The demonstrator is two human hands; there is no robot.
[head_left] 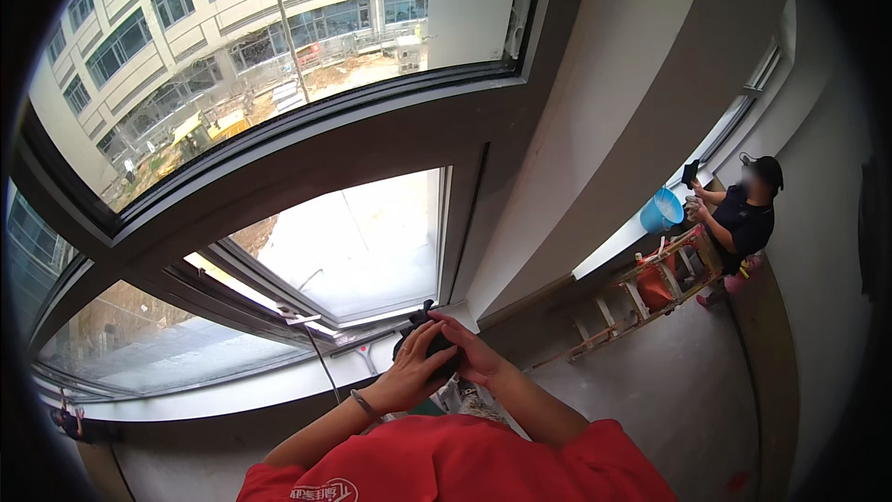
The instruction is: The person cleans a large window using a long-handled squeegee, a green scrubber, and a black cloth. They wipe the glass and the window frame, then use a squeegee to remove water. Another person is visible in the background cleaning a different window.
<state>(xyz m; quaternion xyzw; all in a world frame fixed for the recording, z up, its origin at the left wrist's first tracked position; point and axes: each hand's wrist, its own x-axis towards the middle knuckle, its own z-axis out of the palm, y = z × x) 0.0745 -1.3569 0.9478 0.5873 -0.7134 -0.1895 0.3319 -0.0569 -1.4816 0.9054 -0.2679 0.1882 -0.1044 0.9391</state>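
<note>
Both my hands are together in front of my red shirt, around a dark, rounded object whose kind I cannot make out. My left hand lies over its near side with the fingers bent across it. From the right, my right hand closes on it, the fingers partly covering its top. A black part sticks up beyond my fingers, close to the window sill. Just past my hands is an open window sash. On the white sill to their left lies a small T-shaped tool.
A thin pole with a white crosspiece leans at the window frame. To the right, a wooden stepladder stands beside a person holding a black tool. A blue bucket sits on the sill there. Another person is at far left.
</note>
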